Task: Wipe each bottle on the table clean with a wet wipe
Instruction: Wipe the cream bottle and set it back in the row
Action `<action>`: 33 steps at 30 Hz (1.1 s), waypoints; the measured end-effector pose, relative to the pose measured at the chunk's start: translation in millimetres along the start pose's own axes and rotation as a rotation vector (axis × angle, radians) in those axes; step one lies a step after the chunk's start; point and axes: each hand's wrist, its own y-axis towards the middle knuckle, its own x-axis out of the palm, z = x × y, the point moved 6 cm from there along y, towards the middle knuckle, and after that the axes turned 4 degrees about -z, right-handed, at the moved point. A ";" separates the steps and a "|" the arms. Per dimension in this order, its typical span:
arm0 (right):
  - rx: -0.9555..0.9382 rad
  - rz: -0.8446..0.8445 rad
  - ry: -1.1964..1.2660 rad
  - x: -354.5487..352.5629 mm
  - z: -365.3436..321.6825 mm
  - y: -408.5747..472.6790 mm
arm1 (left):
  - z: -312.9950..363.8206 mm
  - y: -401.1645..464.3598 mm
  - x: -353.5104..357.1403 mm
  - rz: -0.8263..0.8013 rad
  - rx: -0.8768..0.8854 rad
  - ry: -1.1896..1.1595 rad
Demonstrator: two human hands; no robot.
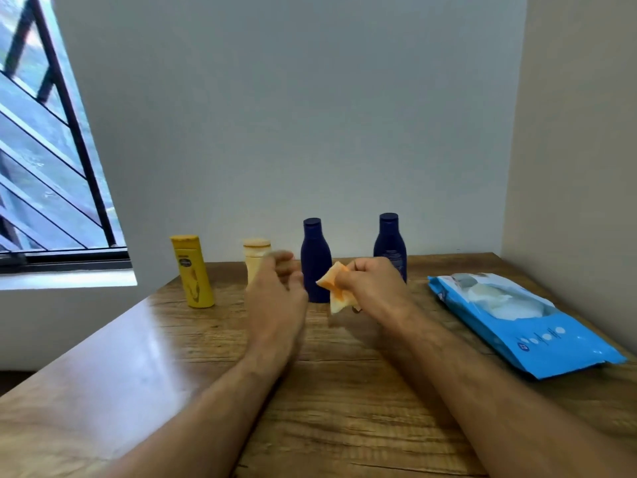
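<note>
Several bottles stand in a row near the table's far edge: a yellow bottle (193,270) at the left, a cream bottle (255,257), a dark blue bottle (315,260) and a second dark blue bottle (390,243) at the right. My right hand (370,284) grips a crumpled wet wipe (336,289) in front of the two blue bottles. Blurred and with loosely curled fingers, my left hand (277,291) hovers in front of the cream bottle and holds nothing. It hides the lower part of that bottle.
A blue pack of wet wipes (524,326) lies on the right side of the wooden table (172,339). A wall runs close behind the bottles and along the right. A window is at the left.
</note>
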 end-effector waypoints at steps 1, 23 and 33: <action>-0.024 -0.016 -0.002 7.9 -5.9 1.9 | -2.5 8.1 -13.2 0.089 0.040 -0.004; -0.136 -0.008 -0.035 67.7 -15.6 5.4 | -96.0 65.8 -7.9 -0.086 -0.277 0.102; -0.481 0.296 0.000 28.0 -52.5 -18.3 | -42.4 4.9 -6.9 -0.514 -0.274 -0.748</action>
